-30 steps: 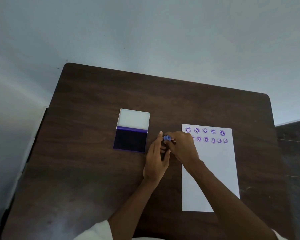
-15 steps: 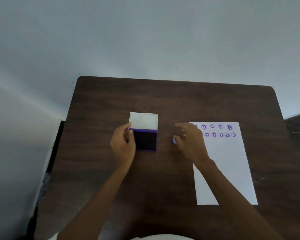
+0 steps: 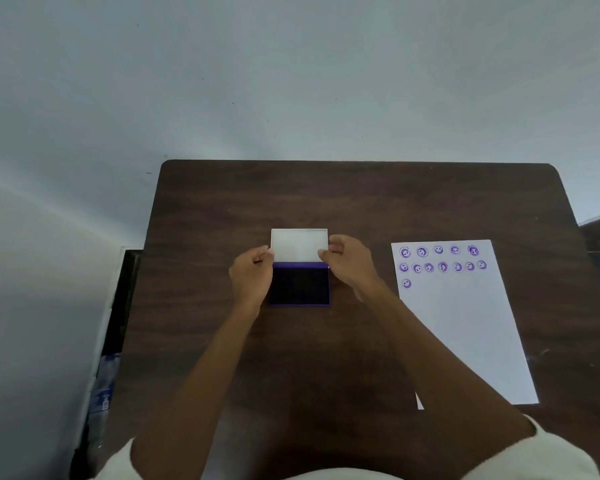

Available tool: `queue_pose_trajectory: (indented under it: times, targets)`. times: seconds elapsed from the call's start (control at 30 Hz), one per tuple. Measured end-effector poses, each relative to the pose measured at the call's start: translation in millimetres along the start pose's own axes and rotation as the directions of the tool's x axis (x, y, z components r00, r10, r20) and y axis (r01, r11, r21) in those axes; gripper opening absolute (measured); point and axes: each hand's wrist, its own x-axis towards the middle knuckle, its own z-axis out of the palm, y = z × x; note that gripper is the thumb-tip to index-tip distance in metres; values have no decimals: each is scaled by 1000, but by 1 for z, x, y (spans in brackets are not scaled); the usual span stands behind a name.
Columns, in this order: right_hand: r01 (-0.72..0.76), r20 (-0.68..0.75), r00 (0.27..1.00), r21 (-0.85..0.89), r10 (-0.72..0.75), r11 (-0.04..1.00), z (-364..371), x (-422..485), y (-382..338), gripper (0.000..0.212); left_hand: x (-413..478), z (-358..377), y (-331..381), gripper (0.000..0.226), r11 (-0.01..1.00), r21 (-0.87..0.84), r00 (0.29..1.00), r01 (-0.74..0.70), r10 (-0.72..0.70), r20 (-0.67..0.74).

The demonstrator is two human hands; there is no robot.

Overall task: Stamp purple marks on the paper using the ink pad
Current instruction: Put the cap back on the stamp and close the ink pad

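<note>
While the left hand (image 3: pixel 252 278) pinches the left edge of the white lid (image 3: pixel 298 244) between its fingers (image 3: pixel 270 251), the open ink pad (image 3: pixel 299 285) sits mid-worktop (image 3: pixel 361 202) with its dark purple face up. At the lid's right edge the right hand (image 3: pixel 352 263) pinches likewise. Well apart to the right lies the paper (image 3: pixel 465 327), purple smiley marks (image 3: pixel 442 267) across its top.
</note>
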Motion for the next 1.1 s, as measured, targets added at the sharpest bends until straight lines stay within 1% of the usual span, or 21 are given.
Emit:
queue_pose_trajectory:
  times: [0.13, 0.2, 0.27, 0.37, 0.4, 0.47, 0.53, 0.63, 0.73, 0.83, 0.97, 1.03, 1.1]
  targets:
    - [10, 8, 1000, 76, -10, 997, -4, -11, -1, 54, -4, -4, -3, 35, 992, -120, 998, 45, -41, 40]
    - [52, -19, 999, 99, -50, 994, -7, -19, 1, 52, -9, -9, -7, 37, 988, -153, 998, 4, 6, 69]
    - [101, -26, 995, 98, -99, 990, -8, -29, 5, 48, -18, -14, -11, 33, 979, -197, 994, -50, 68, 83]
    - [158, -37, 987, 26, -157, 987, -6, -43, 14, 44, -33, -19, -20, 23, 970, -224, 989, -94, 116, 88]
    - [177, -54, 983, -25, -178, 984, -4, -48, 18, 44, -37, -21, -23, 22, 968, -230, 990, -96, 118, 83]
    - [218, -87, 970, -118, -229, 969, -1, -58, 27, 41, -44, -23, -30, 28, 965, -246, 990, -94, 117, 79]
    - [254, -76, 960, -167, -269, 953, 3, -67, 37, 39, -49, -24, -38, 33, 972, -207, 987, -109, 131, 94]
    - [259, -31, 962, -227, -273, 939, 10, -77, 54, 42, -56, -25, -50, 26, 978, -57, 971, -203, 208, 121]
    - [235, -19, 968, -280, -250, 931, 19, -81, 67, 46, -54, -22, -61, 35, 935, 123, 938, -332, 315, 144]
    - [261, -31, 957, -347, -290, 901, 24, -81, 73, 46, -52, -18, -70, 41, 884, 238, 914, -402, 373, 160]
    - [328, -13, 923, -497, -385, 803, 26, -81, 78, 44, -49, -17, -80, 45, 835, 289, 884, -467, 437, 166]
    - [345, 2, 912, -542, -410, 766, 27, -81, 78, 43, -47, -16, -80, 46, 823, 298, 875, -484, 456, 160]
    - [358, 22, 910, -546, -414, 758, 26, -81, 77, 42, -47, -18, -82, 46, 813, 299, 866, -500, 469, 174]
